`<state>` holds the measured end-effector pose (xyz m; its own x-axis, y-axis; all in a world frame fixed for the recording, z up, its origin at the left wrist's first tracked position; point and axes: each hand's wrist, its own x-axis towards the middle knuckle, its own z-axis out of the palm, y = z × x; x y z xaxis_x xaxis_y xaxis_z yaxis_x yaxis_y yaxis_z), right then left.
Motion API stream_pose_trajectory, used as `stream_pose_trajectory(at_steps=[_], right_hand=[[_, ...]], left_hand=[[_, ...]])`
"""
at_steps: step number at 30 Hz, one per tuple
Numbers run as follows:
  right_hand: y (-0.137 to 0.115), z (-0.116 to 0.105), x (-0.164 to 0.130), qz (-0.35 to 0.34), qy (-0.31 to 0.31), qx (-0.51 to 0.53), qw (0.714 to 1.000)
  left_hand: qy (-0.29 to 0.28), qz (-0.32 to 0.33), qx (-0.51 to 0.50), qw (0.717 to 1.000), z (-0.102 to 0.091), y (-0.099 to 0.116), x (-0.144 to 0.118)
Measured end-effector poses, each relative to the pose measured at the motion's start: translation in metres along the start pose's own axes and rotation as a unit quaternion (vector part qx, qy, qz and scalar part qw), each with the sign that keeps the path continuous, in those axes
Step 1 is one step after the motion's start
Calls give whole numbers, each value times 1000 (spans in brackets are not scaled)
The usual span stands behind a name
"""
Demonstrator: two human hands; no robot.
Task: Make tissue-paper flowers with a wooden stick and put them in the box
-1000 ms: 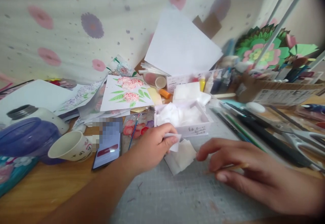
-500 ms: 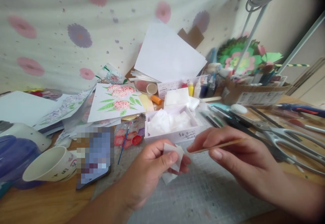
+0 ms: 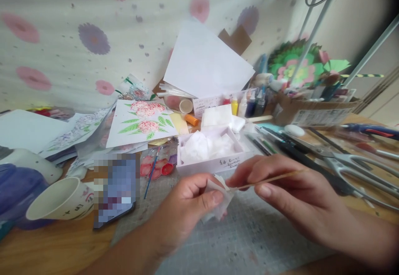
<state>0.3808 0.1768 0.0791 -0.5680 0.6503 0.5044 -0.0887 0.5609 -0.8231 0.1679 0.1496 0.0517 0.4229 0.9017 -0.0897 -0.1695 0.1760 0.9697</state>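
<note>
A: While the left hand (image 3: 190,208) pinches a small crumpled white tissue (image 3: 218,198) above the grey mat (image 3: 249,237), what's the right doing?
B: Right hand (image 3: 289,196) grips a thin wooden stick (image 3: 268,179), tip touching the tissue. Beyond: white box (image 3: 215,162) of tissues, scissors (image 3: 352,167) to the right.

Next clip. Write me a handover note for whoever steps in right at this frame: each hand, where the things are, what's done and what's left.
Left hand: pinches a small white cotton pad above the grey mat.
Right hand: holds a thin wooden stick, its tip touching the pad.
White box of cotton sits just behind the hands; scissors and pens to the right, paper cup and flower painting to the left.
Done: pad and stick picked up and brought together.
Left: the pad looks not yet wound on the stick.
</note>
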Motion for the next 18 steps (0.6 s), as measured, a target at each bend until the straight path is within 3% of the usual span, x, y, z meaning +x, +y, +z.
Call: stream_pose_trajectory(at_steps=[4,13,18], right_hand=[[-2,0,0,14,-10,26,1000],[-1,0,-1,15,-2,18,1000],[-1,-1,0,4,-17,39,999]], left_hand=[[-15,12,32,999,1,1,0],[25,16,42,999,0,0,1],[-7,18,22,1000,-1,0,0]])
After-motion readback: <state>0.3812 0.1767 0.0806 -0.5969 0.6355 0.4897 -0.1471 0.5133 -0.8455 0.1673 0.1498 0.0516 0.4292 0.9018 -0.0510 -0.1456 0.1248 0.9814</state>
